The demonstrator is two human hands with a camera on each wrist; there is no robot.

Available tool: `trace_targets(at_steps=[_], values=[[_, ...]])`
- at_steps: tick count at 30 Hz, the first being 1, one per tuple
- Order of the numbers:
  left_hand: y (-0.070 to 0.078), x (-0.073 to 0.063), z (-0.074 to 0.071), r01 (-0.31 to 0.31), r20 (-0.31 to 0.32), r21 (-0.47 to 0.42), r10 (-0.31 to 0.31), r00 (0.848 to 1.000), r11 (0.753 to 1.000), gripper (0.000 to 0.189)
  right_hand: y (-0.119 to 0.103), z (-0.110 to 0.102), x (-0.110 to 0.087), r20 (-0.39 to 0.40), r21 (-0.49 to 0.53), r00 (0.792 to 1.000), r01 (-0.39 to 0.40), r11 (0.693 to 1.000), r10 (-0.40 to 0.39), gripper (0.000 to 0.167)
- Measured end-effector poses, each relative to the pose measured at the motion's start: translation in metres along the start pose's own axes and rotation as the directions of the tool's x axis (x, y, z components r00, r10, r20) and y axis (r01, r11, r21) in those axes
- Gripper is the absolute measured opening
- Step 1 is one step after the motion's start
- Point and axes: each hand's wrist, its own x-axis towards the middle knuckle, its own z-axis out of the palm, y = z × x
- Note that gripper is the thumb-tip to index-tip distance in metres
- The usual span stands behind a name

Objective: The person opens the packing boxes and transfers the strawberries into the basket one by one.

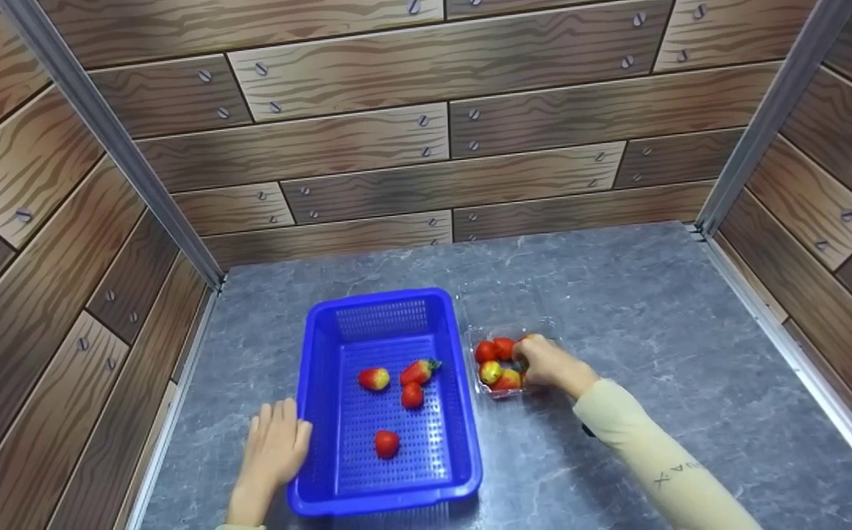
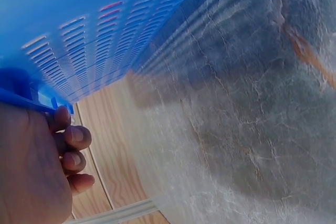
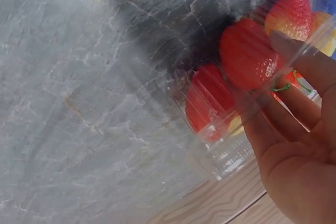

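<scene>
My left hand (image 1: 271, 445) holds the left rim of a blue perforated basket (image 1: 389, 502); in the left wrist view its fingers (image 2: 76, 136) curl below that rim. Several strawberries lie apart inside the basket, among them a red-and-yellow one (image 1: 374, 379), one with green leaves (image 1: 417, 372) and a red one (image 1: 386, 444). To the right, my right hand (image 1: 551, 364) reaches into a clear plastic box (image 1: 503, 394) of strawberries. In the right wrist view, its thumb and fingers close around a red strawberry (image 3: 249, 53) with a green stem, seen partly through the box wall.
The box's clear lid (image 1: 503, 302) lies folded back behind it. Both containers stand on a grey marbled table (image 1: 639, 294). Wood-patterned panels (image 1: 367, 132) enclose the back and both sides, with metal strips (image 1: 786, 331) along the side edges.
</scene>
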Motion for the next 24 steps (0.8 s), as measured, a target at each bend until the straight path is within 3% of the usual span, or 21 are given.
trace_targets(at_steps=[7, 14, 17, 24], values=[[0.0004, -0.0007, -0.0004, -0.003, -0.002, -0.014, 0.003, 1.000, 1.000, 0.014, -0.0072, -0.0046, -0.0018, 0.079, -0.010, 0.993, -0.084, 0.996, 0.085, 0.030], [-0.0005, 0.0035, 0.0006, 0.012, 0.028, -0.004, -0.012, 1.000, 1.000, 0.019, -0.0056, -0.0040, -0.0016, 0.071, -0.007, 0.993, -0.098, 0.995, 0.098, 0.029], [-0.0004, 0.0037, -0.0003, 0.019, 0.033, 0.002, -0.019, 0.999, 1.000, 0.020, -0.0043, -0.0043, -0.0017, 0.063, 0.009, 0.994, -0.094, 0.996, 0.093, 0.030], [-0.0038, 0.0031, -0.0041, -0.008, 0.002, 0.034, 0.008, 1.000, 0.999, 0.014, -0.0016, -0.0029, -0.0012, 0.017, -0.016, 1.000, 0.026, 1.000, -0.026, 0.027]])
